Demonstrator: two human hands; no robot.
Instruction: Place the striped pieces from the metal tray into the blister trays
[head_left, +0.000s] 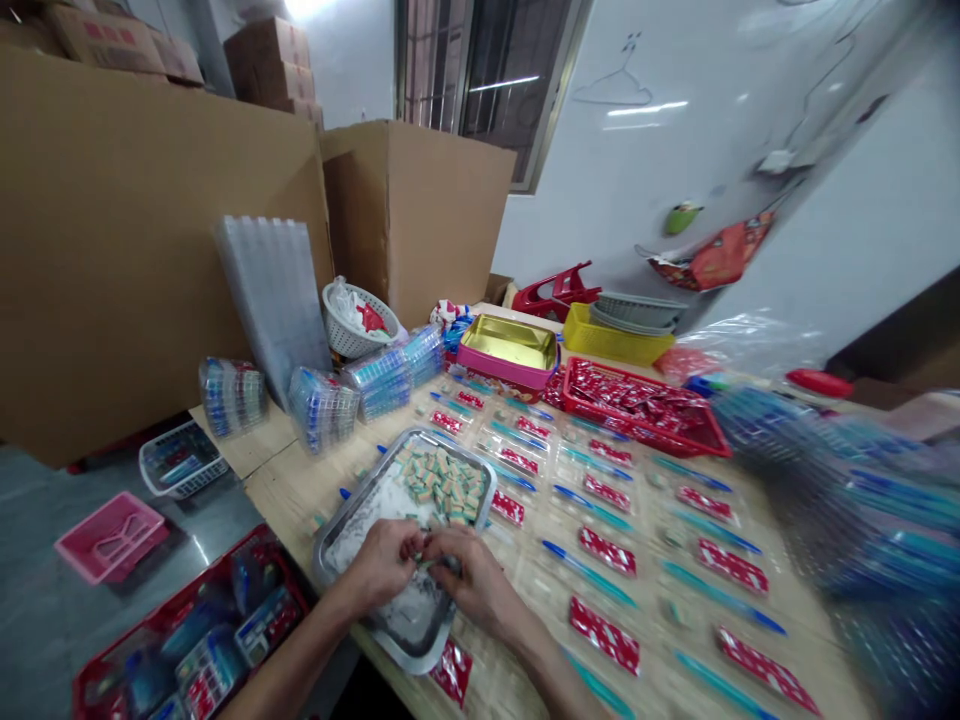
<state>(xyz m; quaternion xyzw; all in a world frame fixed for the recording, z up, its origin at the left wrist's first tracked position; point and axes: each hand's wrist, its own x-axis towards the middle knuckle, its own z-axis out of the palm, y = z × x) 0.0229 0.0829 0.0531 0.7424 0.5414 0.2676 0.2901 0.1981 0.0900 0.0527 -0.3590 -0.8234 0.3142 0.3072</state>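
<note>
A metal tray (341, 490) lies at the table's near edge, holding white powder (382, 500) and a heap of small green-and-tan blocks (446, 478). Over the powder, my left hand (384, 565) is closed, its fingertips pinched near those of my right hand. My right hand (471, 578) is closed too, fingers bent towards the left. A small greenish piece shows between the fingertips, probably one of the blocks, though blur and fingers hide most of it. Right of the tray, rows of clear packs hold blue-green pens (589, 573) and red patterned packets (606, 635).
Behind the rows stand a red basket (709, 440) of red packets, a pink-and-gold tin (510, 375) and a yellow basket (619, 340). Stacked clear packs (885, 520) blur at right. Filled packs (322, 408) stand at left; a red crate (97, 680) sits below.
</note>
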